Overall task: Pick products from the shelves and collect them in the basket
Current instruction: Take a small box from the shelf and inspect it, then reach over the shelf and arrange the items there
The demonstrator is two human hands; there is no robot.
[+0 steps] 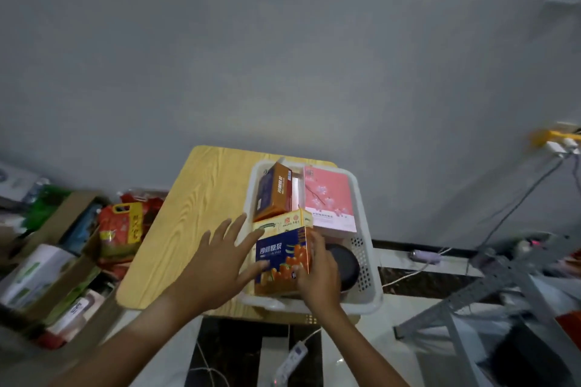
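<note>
A white plastic basket (366, 264) stands on a small wooden table (195, 214). My right hand (319, 276) grips a blue and orange box (281, 261) at its right side, and the box stands upright in the basket's near end. My left hand (217, 261) is spread open just left of that box, fingertips touching its left edge. Behind it in the basket lie a yellow box (283, 220), another blue and orange box (273, 192) and a pink box (330, 198). A dark round item (344, 264) sits at the basket's right.
Cardboard boxes of packaged goods (56, 261) and a red and yellow bag (121, 229) crowd the floor left of the table. A grey metal frame (490, 289) stands at the right. A white power strip (290, 358) and cables lie on the floor in front.
</note>
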